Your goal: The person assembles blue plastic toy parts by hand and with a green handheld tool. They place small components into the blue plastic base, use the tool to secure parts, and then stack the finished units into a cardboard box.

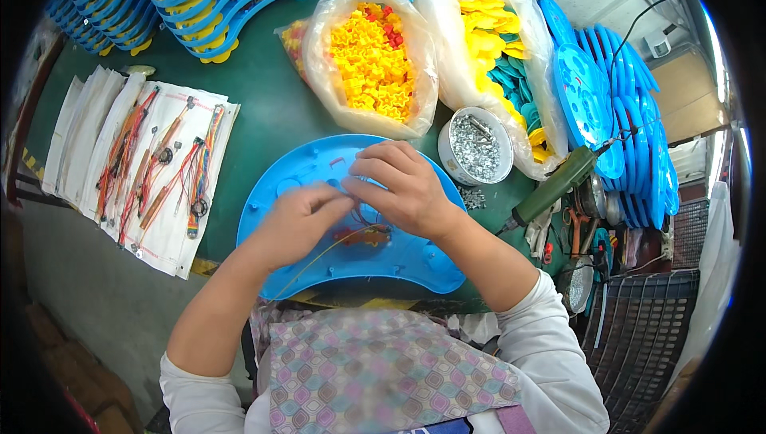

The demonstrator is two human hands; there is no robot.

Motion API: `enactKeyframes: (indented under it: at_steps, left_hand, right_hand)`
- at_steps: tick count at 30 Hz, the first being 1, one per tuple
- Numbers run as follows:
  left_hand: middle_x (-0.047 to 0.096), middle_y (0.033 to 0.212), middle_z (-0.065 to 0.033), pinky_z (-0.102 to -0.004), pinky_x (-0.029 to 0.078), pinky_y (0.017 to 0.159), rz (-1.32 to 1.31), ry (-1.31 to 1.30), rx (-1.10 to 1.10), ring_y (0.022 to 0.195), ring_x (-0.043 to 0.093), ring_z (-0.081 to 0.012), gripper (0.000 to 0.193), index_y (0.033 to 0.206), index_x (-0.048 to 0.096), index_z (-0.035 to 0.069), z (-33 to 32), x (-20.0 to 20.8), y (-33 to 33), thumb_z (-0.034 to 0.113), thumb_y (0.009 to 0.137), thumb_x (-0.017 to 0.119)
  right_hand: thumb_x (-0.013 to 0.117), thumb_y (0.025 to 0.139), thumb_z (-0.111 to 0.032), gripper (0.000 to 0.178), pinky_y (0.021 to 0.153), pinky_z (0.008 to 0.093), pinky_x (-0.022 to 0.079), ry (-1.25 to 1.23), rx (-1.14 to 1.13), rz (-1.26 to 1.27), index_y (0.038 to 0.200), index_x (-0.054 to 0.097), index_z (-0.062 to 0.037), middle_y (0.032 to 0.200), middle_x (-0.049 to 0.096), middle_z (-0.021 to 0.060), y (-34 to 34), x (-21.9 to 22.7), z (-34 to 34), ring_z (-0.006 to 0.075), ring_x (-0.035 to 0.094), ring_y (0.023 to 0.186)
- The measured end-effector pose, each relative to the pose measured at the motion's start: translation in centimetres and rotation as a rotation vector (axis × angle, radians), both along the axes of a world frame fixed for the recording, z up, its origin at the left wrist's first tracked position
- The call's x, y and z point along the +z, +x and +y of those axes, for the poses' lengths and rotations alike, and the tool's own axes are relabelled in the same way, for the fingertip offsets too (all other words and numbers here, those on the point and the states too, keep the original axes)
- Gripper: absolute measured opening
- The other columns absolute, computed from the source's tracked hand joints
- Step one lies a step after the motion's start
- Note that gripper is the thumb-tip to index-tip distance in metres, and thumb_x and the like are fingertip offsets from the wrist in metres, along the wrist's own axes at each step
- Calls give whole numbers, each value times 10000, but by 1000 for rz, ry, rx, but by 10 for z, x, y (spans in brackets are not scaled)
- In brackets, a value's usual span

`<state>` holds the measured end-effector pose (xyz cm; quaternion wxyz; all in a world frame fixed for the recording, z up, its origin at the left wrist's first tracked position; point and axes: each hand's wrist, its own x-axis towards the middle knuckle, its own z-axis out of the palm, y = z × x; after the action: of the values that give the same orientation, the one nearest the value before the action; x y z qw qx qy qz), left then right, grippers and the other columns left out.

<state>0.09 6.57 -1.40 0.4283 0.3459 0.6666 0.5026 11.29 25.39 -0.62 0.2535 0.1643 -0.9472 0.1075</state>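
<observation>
At twelve o'clock from me lay the blue panel (411,265); over it my left hand (307,220) and right hand (405,188) came close together at its nine and two, fingers curled narrow, holding what I couldn't tell. A yellow wire (319,254) trailed toward seven.

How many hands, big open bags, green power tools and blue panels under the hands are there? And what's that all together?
Hands: 2, the left hand and the right hand
Big open bags: 2, the bag of yellow and red pieces and the bag of yellow and teal pieces
Green power tool: 1
Blue panel under the hands: 1
Total: 6
</observation>
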Motion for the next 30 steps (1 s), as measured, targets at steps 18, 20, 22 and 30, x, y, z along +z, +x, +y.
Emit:
enactKeyframes:
  at_steps: [18,20,22,30]
  left_hand:
    - [555,1060,-101,-417,447,869,1113,-48,216,1050,514,-309,398,954,640,60,4,-19,7,160,636,858]
    - [554,1056,-102,-424,442,872,1094,-49,222,1047,513,-311,393,953,637,60,5,-20,7,155,640,854]
    - [552,1053,-104,-435,437,879,1089,-49,228,1044,512,-313,382,959,635,62,6,-20,8,146,652,846]
    - [539,1034,-102,-438,427,909,1167,1,149,1060,504,-307,267,935,673,41,10,-22,14,115,707,789]
  right_hand:
    - [698,739,-79,114,788,385,475,-142,-120,-226,852,706,-97,909,552,67,-25,-21,-11,269,544,891]
    - [685,736,-72,124,786,384,485,-68,-105,-230,857,704,-94,905,556,70,-28,-22,-13,265,554,900]
    - [691,739,-75,120,750,385,497,-59,-101,-237,857,696,-96,897,558,80,-27,-22,-13,272,571,880]
    - [728,781,-62,118,696,376,542,-320,-300,-276,885,676,-84,950,623,85,-9,-15,2,284,647,818]
